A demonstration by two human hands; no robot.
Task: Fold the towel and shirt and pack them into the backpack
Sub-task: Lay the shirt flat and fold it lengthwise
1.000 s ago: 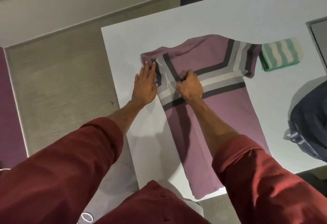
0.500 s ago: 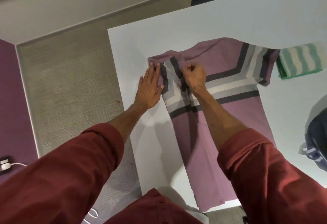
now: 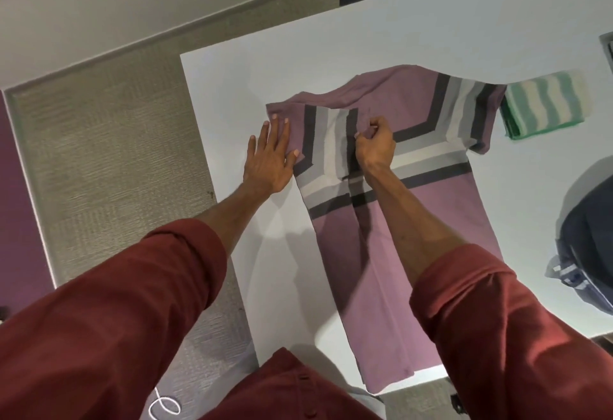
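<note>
White table [image 3: 414,38] over grey carpet; I note nothing else on it beyond the task items. The shirt [image 3: 414,220], purple with striped bands, lies flat along the table, its left sleeve side turned inward. The backpack [image 3: 590,237] sits at the right edge; I cannot see inside it. The towel [image 3: 547,108] lies folded beside the far sleeve. My left hand [image 3: 268,157] is spread flat, apparently pinning the fold; my right hand [image 3: 376,141] pinches the folded sleeve's edge.
</note>
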